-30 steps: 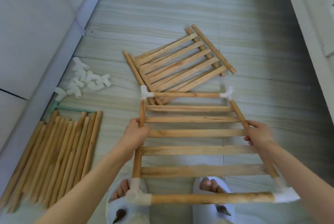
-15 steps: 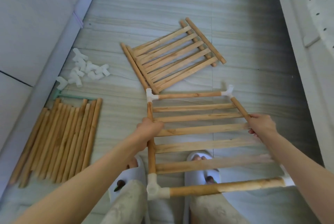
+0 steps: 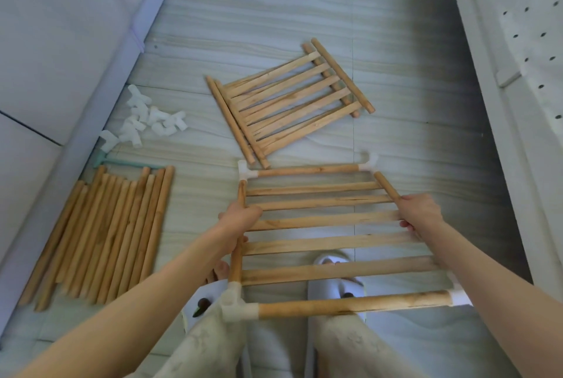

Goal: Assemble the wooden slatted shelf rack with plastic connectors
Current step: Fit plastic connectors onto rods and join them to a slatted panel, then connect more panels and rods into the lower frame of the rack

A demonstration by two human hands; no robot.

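Note:
I hold a slatted wooden shelf panel [image 3: 329, 220] flat above the floor, with a white plastic connector [image 3: 234, 306] at each of its corners. My left hand [image 3: 239, 219] grips its left side rail. Opposite it, my right hand [image 3: 422, 214] grips the right side rail. Further away, two more slatted panels [image 3: 286, 100] lie stacked on the floor without connectors. A pile of loose white connectors [image 3: 146, 120] lies at the left near the wall. A row of loose wooden dowels [image 3: 109, 231] lies side by side at the lower left.
A pale wall and baseboard [image 3: 91, 121] run along the left. A white perforated cabinet [image 3: 524, 42] stands on the right. My feet in white slippers [image 3: 335, 283] are under the held panel. A thin green strip [image 3: 128, 162] lies by the dowels.
The panel I hold has shifted right and away from the stacked panels, which it overlapped a second ago. Both hands keep their grip on the side rails.

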